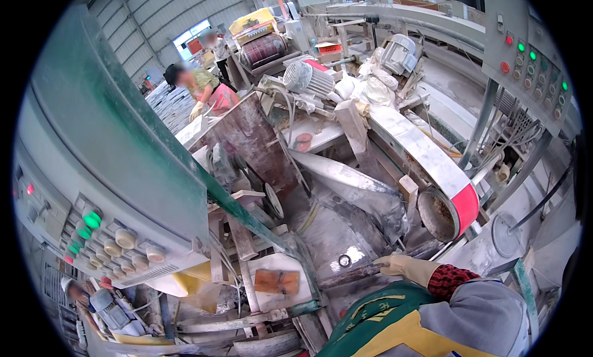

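My right hand (407, 267), in a cream work glove, reaches in from the lower right, with a red-and-black checked cuff (452, 281) and a grey sleeve behind it. Its fingers are bent over a dirty, dark rail (352, 275) and appear closed on it; the thumb's side is hidden. Just beyond the rail, a small dark ring (344, 260) lies on a wet, grey surface (327, 239). A greyish plastic sheet (358, 184) hangs over the machine ahead. My green and yellow apron (383, 310) fills the bottom. Nowhere in view is my left hand.
Control panels with lit buttons stand at left (117, 233) and upper right (531, 67). A white belt guard with a red end (464, 207) is close on the right. An exposed pulley wheel (273, 201) and motors (309, 78) lie ahead. Another person (204, 82) leans beyond a brown board.
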`<state>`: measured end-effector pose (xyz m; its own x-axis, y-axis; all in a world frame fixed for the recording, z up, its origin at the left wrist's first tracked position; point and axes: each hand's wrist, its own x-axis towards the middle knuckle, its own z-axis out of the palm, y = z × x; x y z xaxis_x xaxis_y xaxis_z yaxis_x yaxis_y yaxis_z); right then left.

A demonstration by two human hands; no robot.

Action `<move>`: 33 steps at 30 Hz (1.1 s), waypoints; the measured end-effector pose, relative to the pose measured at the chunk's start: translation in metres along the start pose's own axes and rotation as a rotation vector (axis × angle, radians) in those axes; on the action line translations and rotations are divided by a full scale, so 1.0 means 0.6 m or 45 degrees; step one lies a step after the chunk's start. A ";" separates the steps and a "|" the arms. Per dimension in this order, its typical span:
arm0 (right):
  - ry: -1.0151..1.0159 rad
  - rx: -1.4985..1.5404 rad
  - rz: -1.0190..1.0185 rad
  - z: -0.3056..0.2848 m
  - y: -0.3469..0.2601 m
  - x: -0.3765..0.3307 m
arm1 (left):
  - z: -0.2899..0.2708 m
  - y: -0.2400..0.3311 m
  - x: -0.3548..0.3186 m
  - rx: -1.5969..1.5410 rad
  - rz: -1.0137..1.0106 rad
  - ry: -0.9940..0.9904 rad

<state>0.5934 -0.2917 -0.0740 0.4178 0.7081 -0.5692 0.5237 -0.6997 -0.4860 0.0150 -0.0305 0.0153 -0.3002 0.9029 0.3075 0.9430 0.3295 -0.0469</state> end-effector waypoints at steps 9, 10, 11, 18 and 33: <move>-0.028 0.248 -0.284 0.056 0.036 0.061 | -0.035 0.015 -0.052 -0.035 0.104 -0.040; -0.013 0.243 -0.301 0.057 0.034 0.061 | -0.037 0.020 -0.062 -0.050 0.126 -0.051; 0.002 0.240 -0.317 0.054 0.032 0.060 | -0.039 0.026 -0.071 -0.070 0.157 -0.067; 0.049 0.646 -0.408 0.015 0.055 0.035 | -0.017 0.096 -0.137 -0.362 0.464 -0.193; 0.588 1.663 -0.681 -0.127 -0.022 -0.073 | -0.319 0.738 -0.494 -1.392 1.972 -0.700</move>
<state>0.6249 -0.3064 0.0079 0.7194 0.6946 -0.0007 -0.2287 0.2359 -0.9445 0.5490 -0.2051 0.0854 0.9228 0.2438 0.2983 0.0010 -0.7757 0.6311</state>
